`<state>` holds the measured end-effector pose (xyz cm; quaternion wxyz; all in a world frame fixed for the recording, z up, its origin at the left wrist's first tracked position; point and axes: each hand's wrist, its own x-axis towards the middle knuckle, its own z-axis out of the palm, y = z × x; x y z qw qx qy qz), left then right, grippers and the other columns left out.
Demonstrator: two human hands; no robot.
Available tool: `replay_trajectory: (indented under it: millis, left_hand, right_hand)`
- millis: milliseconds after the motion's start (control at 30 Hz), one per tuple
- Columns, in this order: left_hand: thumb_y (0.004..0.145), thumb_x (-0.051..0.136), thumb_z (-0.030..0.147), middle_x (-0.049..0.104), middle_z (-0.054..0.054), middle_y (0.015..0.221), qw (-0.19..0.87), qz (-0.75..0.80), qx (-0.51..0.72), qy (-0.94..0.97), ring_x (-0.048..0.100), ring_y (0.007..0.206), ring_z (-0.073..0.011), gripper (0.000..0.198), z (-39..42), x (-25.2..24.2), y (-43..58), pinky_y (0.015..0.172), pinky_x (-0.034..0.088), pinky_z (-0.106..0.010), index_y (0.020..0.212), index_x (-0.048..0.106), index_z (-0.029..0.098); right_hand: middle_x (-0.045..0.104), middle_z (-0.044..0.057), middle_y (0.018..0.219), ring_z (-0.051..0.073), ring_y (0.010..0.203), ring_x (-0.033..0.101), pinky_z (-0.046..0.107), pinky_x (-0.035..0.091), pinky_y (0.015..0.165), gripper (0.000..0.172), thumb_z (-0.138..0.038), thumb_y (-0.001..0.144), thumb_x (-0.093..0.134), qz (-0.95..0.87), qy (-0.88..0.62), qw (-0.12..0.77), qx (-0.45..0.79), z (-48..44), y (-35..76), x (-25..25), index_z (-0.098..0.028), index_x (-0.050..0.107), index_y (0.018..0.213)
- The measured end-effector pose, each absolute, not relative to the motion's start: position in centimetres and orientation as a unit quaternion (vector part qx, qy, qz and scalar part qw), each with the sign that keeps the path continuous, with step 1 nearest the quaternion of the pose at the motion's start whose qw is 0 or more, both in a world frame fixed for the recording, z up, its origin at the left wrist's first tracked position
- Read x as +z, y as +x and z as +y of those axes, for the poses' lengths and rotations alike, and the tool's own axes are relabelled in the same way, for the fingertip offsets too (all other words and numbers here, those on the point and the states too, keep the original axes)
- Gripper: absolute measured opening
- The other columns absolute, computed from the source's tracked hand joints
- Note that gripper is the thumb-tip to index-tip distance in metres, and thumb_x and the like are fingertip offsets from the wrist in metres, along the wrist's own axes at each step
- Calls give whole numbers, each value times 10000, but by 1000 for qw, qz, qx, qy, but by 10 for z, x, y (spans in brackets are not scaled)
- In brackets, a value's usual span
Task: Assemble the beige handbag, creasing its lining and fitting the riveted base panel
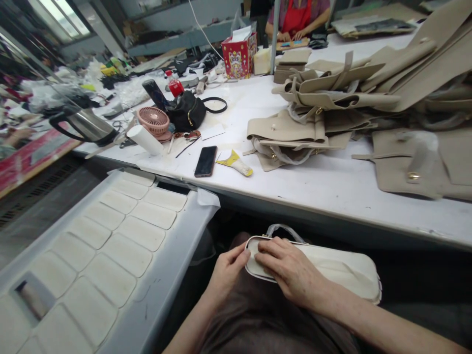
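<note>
A long cream-coloured bag (342, 268) with rounded corners lies across my lap, its flat panel facing up. A handle wrapped in clear plastic (283, 228) arches from its far edge. My left hand (230, 265) pinches the rim at the bag's left end between thumb and fingers. My right hand (291, 268) rests on the panel near that same end, palm down, fingers stretched toward the left rim. To the left, rows of cream rounded-corner panels (108, 255) lie on a grey board (158, 290).
Ahead, a white worktable (236, 118) holds a phone (205, 161), a yellow-and-white tube (236, 163), a pink fan (154, 120), a kettle (84, 125) and a black pouch (188, 110). Beige bag parts (332, 98) are piled at the right. A person in a red apron (297, 19) works across the table.
</note>
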<state>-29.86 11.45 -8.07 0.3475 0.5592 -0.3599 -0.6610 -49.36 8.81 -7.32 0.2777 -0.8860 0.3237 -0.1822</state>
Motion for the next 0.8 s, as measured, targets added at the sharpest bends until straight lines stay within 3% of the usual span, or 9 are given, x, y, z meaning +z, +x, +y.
replay_trajectory:
  millis: [100, 200, 367, 533, 667, 800]
  left_hand:
    - [892, 557, 457, 712, -48, 938, 249, -529, -518, 624, 612, 850, -224, 383, 110, -62, -297, 715, 434, -265, 1094, 716, 173]
    - [937, 466, 404, 637, -24, 684, 185, -614, -402, 653, 532, 615, -152, 358, 111, -54, -302, 580, 329, -254, 878, 720, 158]
    - [959, 410, 342, 628, -37, 707, 183, -652, -360, 642, 505, 601, -140, 342, 114, -54, -308, 591, 290, -269, 774, 640, 168]
    - [942, 450, 463, 614, -35, 725, 253, -550, -488, 628, 514, 689, -162, 419, 111, -63, -299, 639, 339, -255, 729, 638, 154]
    - [881, 591, 450, 630, -32, 827, 372, -315, -674, 555, 526, 750, -149, 306, 118, -88, -290, 740, 410, -254, 887, 667, 154]
    - [822, 685, 435, 631, -22, 963, 430, -178, -742, 483, 567, 844, -146, 323, 125, -109, -303, 768, 441, -254, 1029, 633, 192]
  right_hand:
    - [594, 104, 1138, 233, 1008, 489, 412, 420, 885, 289, -87, 889, 464, 319, -886, 272, -198, 90, -495, -75, -168, 587, 1137]
    - [594, 109, 1134, 232, 999, 490, 404, 424, 874, 263, -85, 889, 463, 323, -884, 266, -209, 92, -495, -77, -159, 598, 1102]
    - [596, 108, 1100, 228, 979, 489, 397, 425, 866, 223, -84, 885, 474, 329, -886, 256, -204, 92, -493, -80, -152, 608, 1050]
    - [599, 102, 1113, 233, 986, 485, 409, 421, 872, 271, -77, 877, 478, 333, -886, 259, -193, 93, -494, -76, -171, 604, 1097]
    - [604, 104, 1125, 232, 999, 489, 413, 416, 867, 272, -85, 886, 466, 323, -884, 272, -202, 90, -495, -73, -184, 607, 1096]
    - [619, 88, 1084, 218, 976, 506, 399, 423, 857, 228, -106, 864, 491, 345, -877, 267, -201, 91, -493, -74, -193, 610, 1038]
